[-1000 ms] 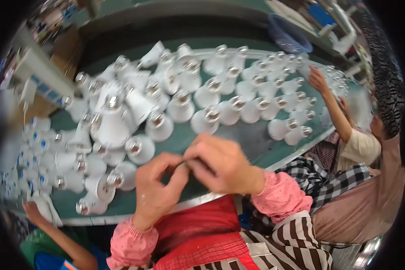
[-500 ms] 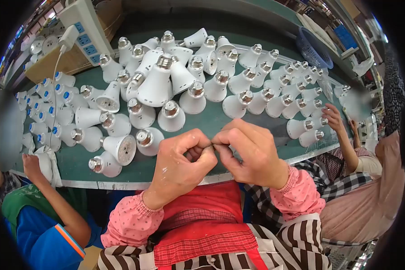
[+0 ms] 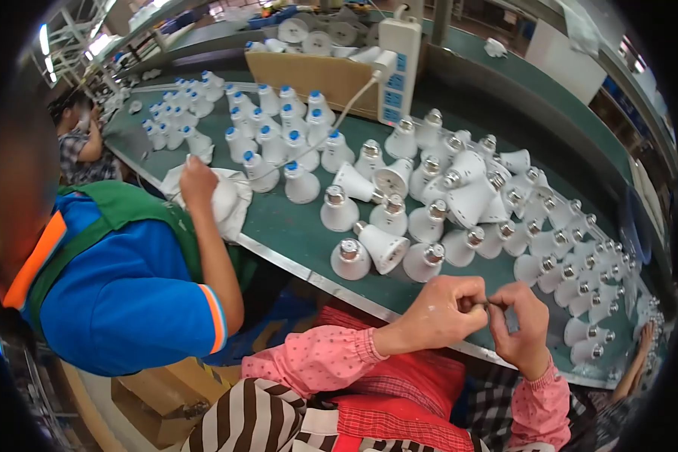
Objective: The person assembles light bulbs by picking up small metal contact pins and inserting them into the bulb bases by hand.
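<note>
My left hand [image 3: 441,313] is closed in a pinch near the front edge of the green table [image 3: 279,230]. Beside it, my right hand [image 3: 521,324] is pinched too, its fingertips meeting those of the left. Something small and dark seems to sit between the fingertips, too small to name. White bulbs with silver screw caps stand and lie just beyond my hands; the nearest is an upright bulb [image 3: 424,262]. Another bulb [image 3: 383,247] lies tilted to its left. One large bulb [image 3: 474,200] rests on top of others in the pile.
Bulbs with blue tips [image 3: 301,183] stand at the left. A co-worker in a blue shirt [image 3: 143,316] has a hand by a white cloth [image 3: 230,200]. A power strip [image 3: 396,71] and cardboard box [image 3: 309,75] are behind. Another person's hand [image 3: 645,339] is at far right.
The view has swung left, bringing the blue-shirted co-worker and blue-tipped bulbs further in. My hands now appear further right in the picture, still pinched together.
</note>
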A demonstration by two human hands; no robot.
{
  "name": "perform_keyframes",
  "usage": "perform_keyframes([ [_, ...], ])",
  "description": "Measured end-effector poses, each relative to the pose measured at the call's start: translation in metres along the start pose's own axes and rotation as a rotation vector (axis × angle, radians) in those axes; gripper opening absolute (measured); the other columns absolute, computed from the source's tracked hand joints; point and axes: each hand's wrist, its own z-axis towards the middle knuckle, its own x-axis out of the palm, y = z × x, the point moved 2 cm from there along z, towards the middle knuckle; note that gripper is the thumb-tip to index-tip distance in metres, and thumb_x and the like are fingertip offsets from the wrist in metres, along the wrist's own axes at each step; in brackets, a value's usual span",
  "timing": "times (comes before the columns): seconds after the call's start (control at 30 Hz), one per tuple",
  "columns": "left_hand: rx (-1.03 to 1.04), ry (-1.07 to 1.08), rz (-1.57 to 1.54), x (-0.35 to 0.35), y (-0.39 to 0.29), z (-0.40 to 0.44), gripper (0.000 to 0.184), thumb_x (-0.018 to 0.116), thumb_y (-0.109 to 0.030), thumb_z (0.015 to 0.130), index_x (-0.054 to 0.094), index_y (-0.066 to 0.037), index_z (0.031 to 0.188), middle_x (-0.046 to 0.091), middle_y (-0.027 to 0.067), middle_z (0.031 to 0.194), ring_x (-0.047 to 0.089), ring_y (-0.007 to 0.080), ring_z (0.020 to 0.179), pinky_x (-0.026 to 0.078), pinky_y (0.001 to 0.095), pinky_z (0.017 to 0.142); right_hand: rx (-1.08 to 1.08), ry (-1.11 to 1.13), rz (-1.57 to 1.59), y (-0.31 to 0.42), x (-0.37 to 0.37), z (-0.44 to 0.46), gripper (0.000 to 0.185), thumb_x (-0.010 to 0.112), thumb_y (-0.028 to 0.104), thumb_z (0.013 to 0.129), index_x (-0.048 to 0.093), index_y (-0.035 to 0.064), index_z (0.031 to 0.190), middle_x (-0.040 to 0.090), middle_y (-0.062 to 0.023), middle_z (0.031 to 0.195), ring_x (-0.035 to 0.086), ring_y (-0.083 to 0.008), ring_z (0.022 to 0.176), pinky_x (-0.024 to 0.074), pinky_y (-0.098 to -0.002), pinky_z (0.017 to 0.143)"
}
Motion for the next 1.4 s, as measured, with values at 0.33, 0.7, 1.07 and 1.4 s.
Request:
perform_keyframes([
  [0.33,0.202,-0.123,0.311,0.002,-0.007,0.002,0.004,0.069,-0.003,0.088,0.066,-0.001,0.088,0.058,0.0051,0.066,0.052,0.0064,0.060,0.044,0.0290,0.054,-0.101,-0.012,-0.172,-0.005,0.002,-0.002,0.026,0.073,-0.009,0.077,0.062,0.0013,0.098,0.060,-0.0146,0.083,0.062,-0.0349,0.072,0.0500,-0.0436,0.061],
  [0.7,-0.075,0.006,-0.113,0.007,0.003,0.009,0.012,0.066,0.004,0.085,0.060,-0.002,0.077,0.052,-0.0091,0.069,0.042,-0.0032,0.062,0.032,0.0201,0.052,0.426,0.094,0.458,-0.017,-0.011,-0.011,0.008,0.070,-0.002,0.086,0.065,-0.0015,0.093,0.068,-0.0070,0.082,0.065,-0.0146,0.070,0.0538,-0.0301,0.063],
  [1.07,0.291,-0.101,0.450,0.006,0.001,0.007,0.010,0.070,0.005,0.085,0.070,0.000,0.093,0.068,0.0065,0.078,0.060,0.0109,0.067,0.048,0.0251,0.063,0.069,0.024,-0.050,-0.018,0.004,-0.011,0.018,0.072,0.002,0.083,0.059,0.0032,0.096,0.057,-0.0114,0.082,0.063,-0.0331,0.069,0.0513,-0.0427,0.059],
  [1.4,0.053,-0.086,0.135,-0.007,0.003,0.001,0.009,0.067,0.005,0.084,0.062,-0.002,0.080,0.057,-0.0054,0.068,0.045,-0.0015,0.058,0.033,0.0212,0.050,0.367,0.079,0.400,-0.016,0.005,-0.002,0.009,0.069,-0.004,0.085,0.065,-0.0008,0.093,0.067,-0.0059,0.080,0.065,-0.0115,0.070,0.0528,-0.0274,0.062],
])
